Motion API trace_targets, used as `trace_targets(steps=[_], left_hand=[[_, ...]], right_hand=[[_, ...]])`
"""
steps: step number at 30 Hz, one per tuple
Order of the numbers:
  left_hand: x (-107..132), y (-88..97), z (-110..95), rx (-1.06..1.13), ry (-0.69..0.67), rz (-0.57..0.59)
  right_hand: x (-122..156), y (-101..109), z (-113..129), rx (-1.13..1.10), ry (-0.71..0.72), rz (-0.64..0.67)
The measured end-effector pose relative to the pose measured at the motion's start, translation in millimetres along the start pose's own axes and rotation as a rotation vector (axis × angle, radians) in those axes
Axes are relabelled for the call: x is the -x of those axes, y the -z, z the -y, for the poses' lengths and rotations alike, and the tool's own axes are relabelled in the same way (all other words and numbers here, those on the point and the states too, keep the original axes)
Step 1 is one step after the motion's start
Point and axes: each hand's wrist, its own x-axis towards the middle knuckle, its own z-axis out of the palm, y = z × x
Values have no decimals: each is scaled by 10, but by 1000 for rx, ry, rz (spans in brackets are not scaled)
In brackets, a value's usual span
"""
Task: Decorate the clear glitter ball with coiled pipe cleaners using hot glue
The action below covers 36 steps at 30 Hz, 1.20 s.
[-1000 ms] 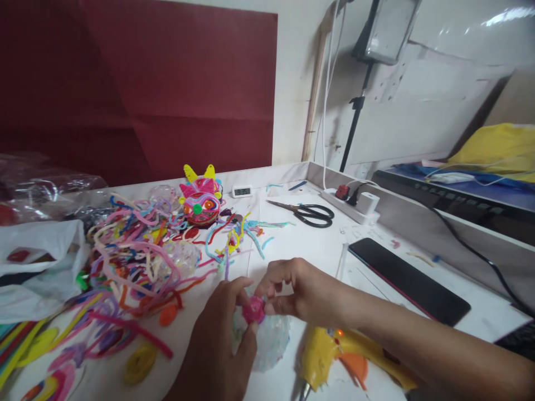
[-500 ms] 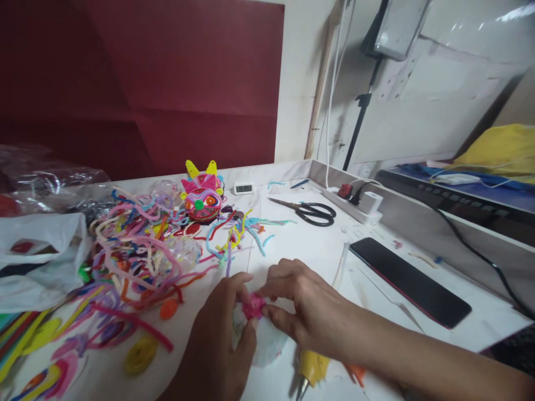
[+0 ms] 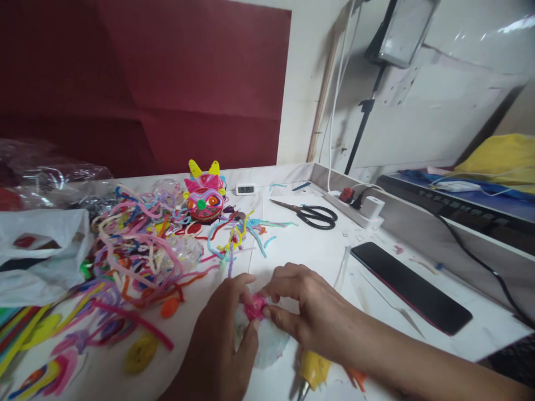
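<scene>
A small bright pink fuzzy piece (image 3: 254, 307), perhaps coiled pipe cleaner, is pinched between both hands. My left hand (image 3: 228, 328) holds its left side with thumb and fingers. My right hand (image 3: 298, 301) presses its right side with thumb and forefinger. Under the pink piece lies a pale, translucent round object (image 3: 270, 348), partly hidden by my fingers. A yellow tool with a metal tip (image 3: 313, 370), resembling a glue gun, rests below my right wrist, mostly covered by the forearm.
Tangled pipe cleaners (image 3: 137, 239) fill the left side, near a white plastic bag (image 3: 42, 278). Behind them stands a colourful lion-like head (image 3: 204, 195). Black-handled scissors (image 3: 315, 216), a phone (image 3: 409, 287) and a power strip (image 3: 355, 210) lie to the right.
The view has shifted slightly, so the table things appear a little lower and to the right. Both hands keep their grip on the pink piece, with barely any finger movement.
</scene>
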Motion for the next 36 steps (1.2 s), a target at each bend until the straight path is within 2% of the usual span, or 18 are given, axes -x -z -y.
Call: trace_targets(steps=[6, 13, 20, 24, 28, 33, 36], left_hand=[[20, -8, 12, 26, 7, -5], [26, -20, -2, 11, 4, -23], [-20, -15, -31, 24, -53, -55], [-20, -40, -26, 33, -33, -88], [-24, -45, -5, 57, 13, -72], [-75, 34, -3, 18, -45, -41], [-102, 120, -15, -22, -95, 24]], right_hand=[[-49, -7, 44, 57, -31, -10], [18, -40, 65, 129, 28, -34], [-29, -13, 67, 64, 48, -36], [-46, 3, 113, 112, -10, -16], [-69, 22, 157, 191, -52, 31], [-93, 38, 169, 220, -81, 33], [-98, 34, 167, 240, -88, 33]])
